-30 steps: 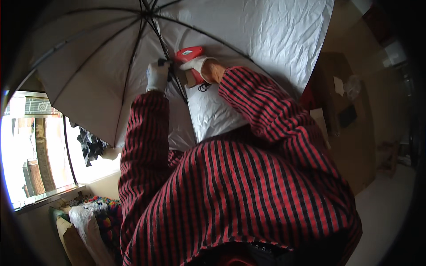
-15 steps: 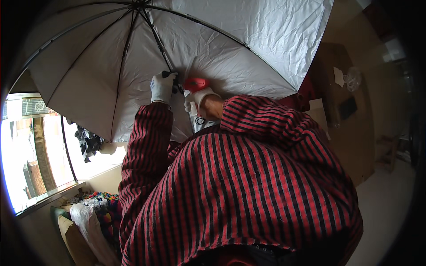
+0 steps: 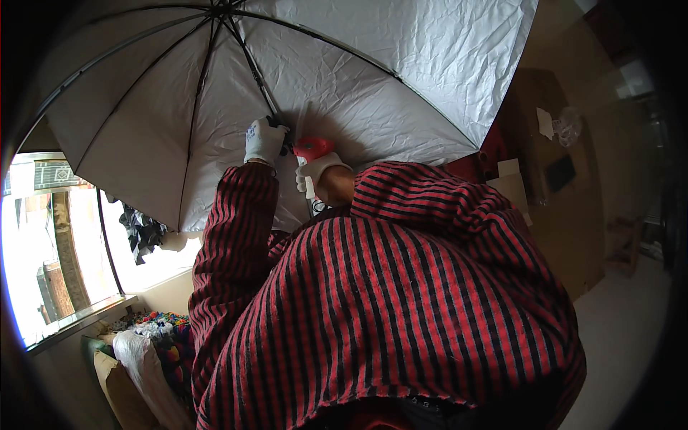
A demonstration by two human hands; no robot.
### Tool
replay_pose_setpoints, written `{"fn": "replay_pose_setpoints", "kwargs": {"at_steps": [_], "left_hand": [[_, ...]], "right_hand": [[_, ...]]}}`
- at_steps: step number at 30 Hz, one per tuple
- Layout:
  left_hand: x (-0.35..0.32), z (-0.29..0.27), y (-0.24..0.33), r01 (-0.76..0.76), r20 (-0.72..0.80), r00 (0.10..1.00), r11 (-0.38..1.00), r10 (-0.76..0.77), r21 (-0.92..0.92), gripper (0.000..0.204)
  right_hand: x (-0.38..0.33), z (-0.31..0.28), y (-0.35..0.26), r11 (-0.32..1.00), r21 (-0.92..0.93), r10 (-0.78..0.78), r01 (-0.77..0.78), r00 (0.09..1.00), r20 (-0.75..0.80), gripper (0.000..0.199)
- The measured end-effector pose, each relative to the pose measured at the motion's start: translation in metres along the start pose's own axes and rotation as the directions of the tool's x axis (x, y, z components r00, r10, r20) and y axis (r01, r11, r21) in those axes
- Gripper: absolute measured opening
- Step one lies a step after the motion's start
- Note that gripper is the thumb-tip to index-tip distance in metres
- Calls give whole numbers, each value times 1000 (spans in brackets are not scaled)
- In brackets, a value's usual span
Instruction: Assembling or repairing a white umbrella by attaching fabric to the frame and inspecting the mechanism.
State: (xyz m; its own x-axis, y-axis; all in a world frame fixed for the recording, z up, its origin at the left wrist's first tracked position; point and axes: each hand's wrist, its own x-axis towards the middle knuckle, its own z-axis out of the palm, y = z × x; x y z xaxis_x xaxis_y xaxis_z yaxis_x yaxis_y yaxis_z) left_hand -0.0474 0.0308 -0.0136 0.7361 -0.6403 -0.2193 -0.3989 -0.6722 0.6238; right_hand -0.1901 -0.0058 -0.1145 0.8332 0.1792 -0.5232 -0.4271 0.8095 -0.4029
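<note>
Your 2 hands, both in pale gloves, meet near the middle of the umbrella's silver lining. The umbrella (image 3: 373,93) is spread open in front of you, inner side facing you, its hub (image 3: 220,10) near the top edge of the view and its nearest part hidden by your striped shirt (image 3: 380,301).

Your left hand (image 3: 264,141) is closed in a narrow pinch on a dark rib (image 3: 252,72), at the end of the stretch that shows running down from the hub; the exact contact is partly hidden. That pinch probably steadies the frame, since a thin rib would shift easily if pushed.

Your right hand (image 3: 324,174) is wrapped around the handle of a red tool (image 3: 313,148), just beside the left hand. Its red upper part lies close to the pinched spot, likely so the tool and the rib can be handled together; you can't tell from here whether they touch. A pale strip (image 3: 304,118) lies just above the tool, and a dark loop (image 3: 318,206) shows below your grip.

To your left is a bright window (image 3: 72,251); to your right, a brown cardboard sheet (image 3: 566,236).
</note>
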Motion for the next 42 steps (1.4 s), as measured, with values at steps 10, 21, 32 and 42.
{"fn": "replay_pose_setpoints", "kwargs": {"at_steps": [10, 21, 32, 42], "left_hand": [[-7, -8, 14, 109, 50, 993, 988, -104, -107, 19], [4, -11, 4, 121, 139, 986, 968, -92, -220, 16], [7, -18, 2, 135, 217, 973, 951, -75, -279, 17], [8, -24, 8, 185, 263, 959, 929, -101, -320, 19]], "right_hand": [[-48, 24, -17, 978, 211, 8, 5, 998, -57, 6], [-49, 15, -20, 983, 183, 20, -11, 999, -44, 23], [-48, 0, -32, 984, 137, 122, -114, 991, -52, 25], [-78, 10, -53, 973, 202, 112, -114, 994, 19, 21]]}}
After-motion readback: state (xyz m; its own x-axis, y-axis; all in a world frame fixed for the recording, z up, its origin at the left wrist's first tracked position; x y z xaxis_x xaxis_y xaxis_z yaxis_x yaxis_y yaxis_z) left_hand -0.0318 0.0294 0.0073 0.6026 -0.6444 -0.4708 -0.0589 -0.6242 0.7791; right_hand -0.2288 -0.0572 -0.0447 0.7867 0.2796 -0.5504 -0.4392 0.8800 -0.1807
